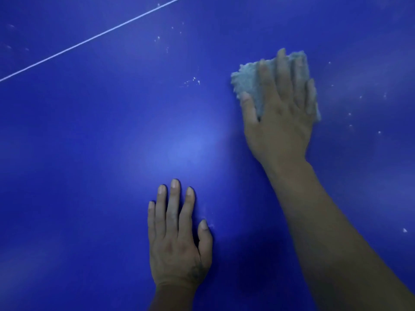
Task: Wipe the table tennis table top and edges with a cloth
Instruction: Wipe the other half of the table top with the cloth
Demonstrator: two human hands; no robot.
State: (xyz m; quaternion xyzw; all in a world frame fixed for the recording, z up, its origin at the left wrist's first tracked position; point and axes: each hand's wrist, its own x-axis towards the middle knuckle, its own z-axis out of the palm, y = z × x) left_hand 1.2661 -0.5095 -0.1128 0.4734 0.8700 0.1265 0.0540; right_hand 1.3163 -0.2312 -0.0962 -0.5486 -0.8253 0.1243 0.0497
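The blue table tennis table top (89, 153) fills the whole view. My right hand (280, 113) lies flat with straight fingers on a pale grey fuzzy cloth (247, 86), pressing it onto the surface at the upper right. The cloth shows past my fingertips and on both sides of the hand; the part beneath the hand is hidden. My left hand (177, 239) rests flat on the table at the lower middle, fingers straight and slightly spread, holding nothing.
A thin white line (89, 40) crosses the top left corner diagonally. Small white specks (193, 80) dot the surface left of the cloth, above it, and to its right (350, 120). No table edge is in view.
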